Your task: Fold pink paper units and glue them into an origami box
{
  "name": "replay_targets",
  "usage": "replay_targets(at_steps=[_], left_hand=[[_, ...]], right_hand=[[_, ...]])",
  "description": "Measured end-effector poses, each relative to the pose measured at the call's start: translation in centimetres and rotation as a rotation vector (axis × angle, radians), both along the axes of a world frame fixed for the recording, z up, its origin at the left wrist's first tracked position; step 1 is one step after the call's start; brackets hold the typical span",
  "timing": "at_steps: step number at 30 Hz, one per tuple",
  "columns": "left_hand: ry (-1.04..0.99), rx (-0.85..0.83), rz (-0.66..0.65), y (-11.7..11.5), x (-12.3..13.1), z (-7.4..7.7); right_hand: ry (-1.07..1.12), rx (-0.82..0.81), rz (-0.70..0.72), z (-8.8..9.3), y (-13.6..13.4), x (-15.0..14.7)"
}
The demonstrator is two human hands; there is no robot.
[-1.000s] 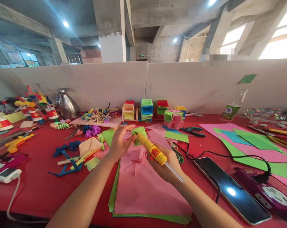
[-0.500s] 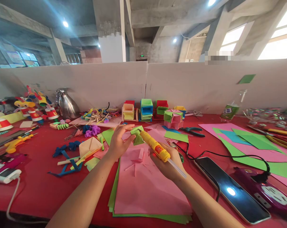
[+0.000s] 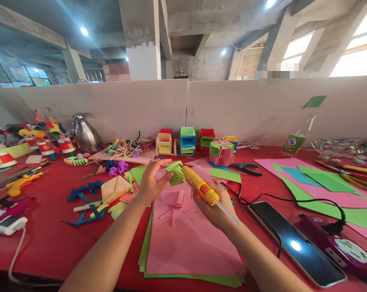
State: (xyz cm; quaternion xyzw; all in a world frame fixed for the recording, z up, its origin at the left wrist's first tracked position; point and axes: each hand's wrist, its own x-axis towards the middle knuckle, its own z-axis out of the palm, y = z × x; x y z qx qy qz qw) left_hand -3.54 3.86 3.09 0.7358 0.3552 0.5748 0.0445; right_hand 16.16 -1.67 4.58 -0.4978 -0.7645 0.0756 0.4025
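Between the thumb and fingers of my left hand (image 3: 153, 178) is a small folded green paper piece (image 3: 176, 173), held above the sheets. My right hand (image 3: 215, 209) is wrapped round a yellow hot glue gun (image 3: 200, 185), with a clear glue stick jutting from its back end. The gun's nozzle points at the green piece, close to its right edge; whether they touch I cannot tell. Below both hands lies a stack of pink paper (image 3: 195, 243) with green sheets under it. A small folded pink paper piece (image 3: 180, 198) and thin pink strips rest on top.
A phone (image 3: 295, 243) and a purple power strip (image 3: 341, 247) lie at right, with a black cable running past. Pliers (image 3: 247, 168) and folded paper boxes (image 3: 187, 141) stand farther back. Paper scraps and blue strips (image 3: 89, 213) are at left, a steel jug (image 3: 85, 132) behind.
The glue gun has shifted slightly right, its nozzle now a bit farther from the middle of the green paper piece. My left hand has hardly moved.
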Motion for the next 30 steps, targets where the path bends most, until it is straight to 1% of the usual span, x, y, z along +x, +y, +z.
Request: replay_targets(at_steps=[7,15,20,25,30], left_hand=[[-0.014,-0.068,0.029,0.3,-0.2,0.0],[-0.087,-0.136,0.071,0.6,-0.4,0.2],[-0.121,-0.14,0.123,1.1,-0.7,-0.2],[-0.136,-0.089,0.189,1.6,-0.9,-0.6],[-0.179,-0.011,0.263,2.0,-1.6,-0.8]], right_hand=[[-0.014,0.057,0.04,-0.5,0.5,-0.1],[-0.033,0.062,-0.089,-1.2,1.6,0.2],[-0.118,0.003,-0.087,-1.3,1.7,0.3],[-0.25,-0.101,-0.093,-1.1,1.4,0.1],[-0.418,-0.203,-0.154,-0.9,1.6,0.6]])
